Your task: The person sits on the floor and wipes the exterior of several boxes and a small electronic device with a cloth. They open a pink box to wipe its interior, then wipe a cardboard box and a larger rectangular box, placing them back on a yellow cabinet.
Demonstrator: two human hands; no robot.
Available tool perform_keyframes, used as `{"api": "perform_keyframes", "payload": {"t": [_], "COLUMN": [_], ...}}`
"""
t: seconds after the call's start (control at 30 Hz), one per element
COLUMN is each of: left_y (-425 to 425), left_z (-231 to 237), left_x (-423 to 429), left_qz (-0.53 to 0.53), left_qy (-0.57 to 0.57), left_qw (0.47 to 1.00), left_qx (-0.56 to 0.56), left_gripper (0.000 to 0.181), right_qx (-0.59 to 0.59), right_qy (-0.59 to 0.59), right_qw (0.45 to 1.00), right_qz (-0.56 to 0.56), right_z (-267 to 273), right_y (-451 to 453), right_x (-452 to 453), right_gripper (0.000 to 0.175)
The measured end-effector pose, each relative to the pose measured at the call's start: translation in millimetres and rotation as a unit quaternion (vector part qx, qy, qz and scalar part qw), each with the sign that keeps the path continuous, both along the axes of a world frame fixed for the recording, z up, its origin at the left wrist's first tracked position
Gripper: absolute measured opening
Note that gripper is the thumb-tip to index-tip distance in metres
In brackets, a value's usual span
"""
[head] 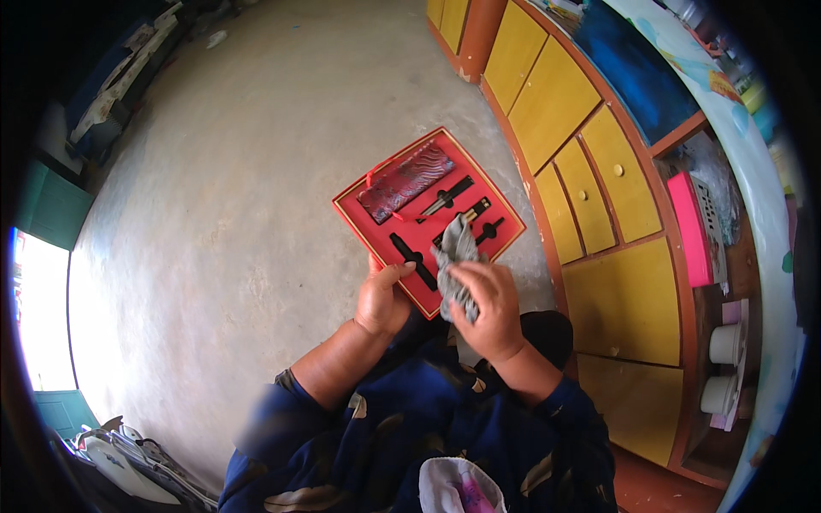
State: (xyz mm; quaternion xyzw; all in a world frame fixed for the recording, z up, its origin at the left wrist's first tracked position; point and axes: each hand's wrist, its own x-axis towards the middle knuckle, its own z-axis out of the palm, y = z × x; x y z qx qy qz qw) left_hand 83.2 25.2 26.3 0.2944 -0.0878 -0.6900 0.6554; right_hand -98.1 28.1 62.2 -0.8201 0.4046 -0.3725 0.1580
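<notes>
A red gift box tray (pixel 359 215) with a gold-lined rim is tilted in front of me. My left hand (pixel 385 292) grips its lower left edge, thumb over the rim. A patterned brocade pouch (pixel 410 181) with a red cord lies in the tray's upper part. Black slots are cut into the red insert, and a slim metallic item (pixel 439 204) rests in one of them. A crumpled grey cloth (pixel 460 247) is in my right hand (pixel 484 301) and covers the tray's lower right part. What lies under the cloth is hidden.
Yellow cabinets (pixel 619 301) with orange frames stand close on the right. Their open shelf holds a pink box (pixel 689 231) and white cups (pixel 725 344). Concrete floor (pixel 224 192) extends ahead and left. A folded metal-framed item (pixel 128 458) is at the lower left.
</notes>
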Motion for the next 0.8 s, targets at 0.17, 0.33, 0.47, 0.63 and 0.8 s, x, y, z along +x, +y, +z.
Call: {"api": "perform_keyframes", "payload": {"t": [0.17, 0.33, 0.47, 0.63, 0.8], "left_y": [3, 14, 23, 13, 7], "left_z": [1, -6, -15, -15, -7], "left_x": [7, 9, 11, 35, 36], "left_qz": [-0.040, -0.083, -0.143, -0.306, -0.374], "left_qy": [-0.026, -0.042, -0.035, -0.066, -0.117], "left_qw": [0.999, 0.996, 0.989, 0.950, 0.920], "left_qx": [-0.003, 0.005, -0.001, -0.007, -0.025], "left_gripper": [0.058, 0.062, 0.065, 0.071, 0.074], "right_qx": [0.039, 0.100, 0.130, 0.282, 0.444], "right_qy": [-0.013, -0.176, -0.193, -0.089, 0.005], "right_qw": [0.986, 0.979, 0.963, 0.955, 0.883], "right_qz": [0.163, -0.023, -0.138, -0.019, 0.149], "right_z": [24, 56, 79, 81, 39], "right_y": [19, 1, -48, -109, -121], "right_x": [-3, -46, -81, -108, -88], "right_gripper": [0.049, 0.034, 0.028, 0.029, 0.026]}}
